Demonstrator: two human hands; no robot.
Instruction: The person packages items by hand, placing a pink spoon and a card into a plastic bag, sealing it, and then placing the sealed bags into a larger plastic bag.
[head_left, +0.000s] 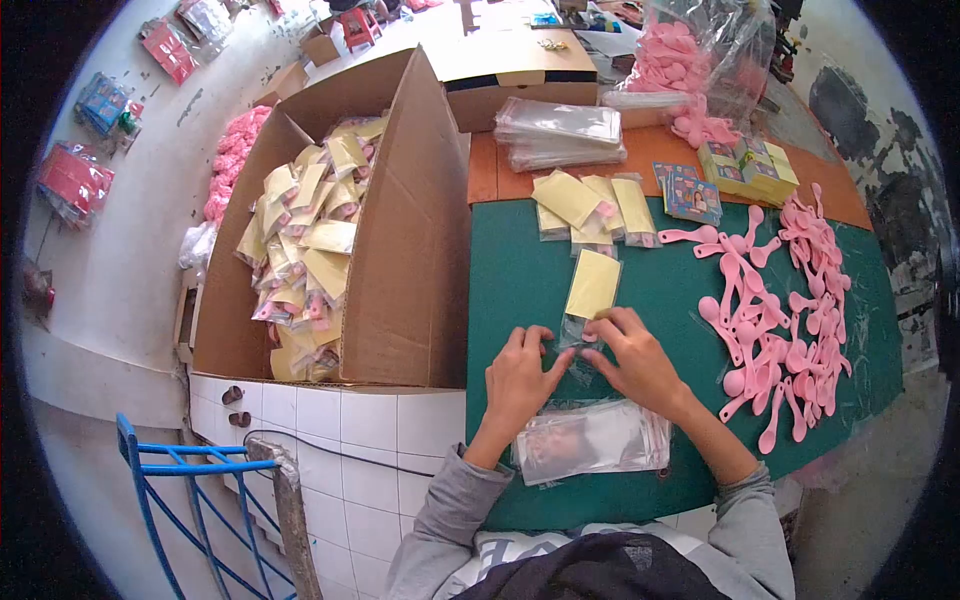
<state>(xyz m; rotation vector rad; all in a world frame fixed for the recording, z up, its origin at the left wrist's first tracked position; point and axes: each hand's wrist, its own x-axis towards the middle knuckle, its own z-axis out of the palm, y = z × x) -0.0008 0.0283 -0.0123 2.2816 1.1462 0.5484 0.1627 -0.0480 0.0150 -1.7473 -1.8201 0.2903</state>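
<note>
On the green table top lies a clear plastic bag [573,328] with a yellow card [594,284] inside and a bit of pink at its lower end. My right hand [640,365] has its fingers closed on that lower end. From the other side my left hand [524,375] meets it, fingers curled and thumb on the plastic. Just below my hands is a stack of flat clear bags [590,445]. Beyond the bag sit several filled bags [570,200] with yellow cards. Loose pink spoons [750,330] are heaped to the right.
A large cardboard box [405,240] full of packed bags [300,235] stands left of the table. At the back are more clear bags [560,130], printed cards [688,193], banded card stacks [750,170] and a sack of pink spoons [670,60]. A blue metal frame [205,468] is lower left.
</note>
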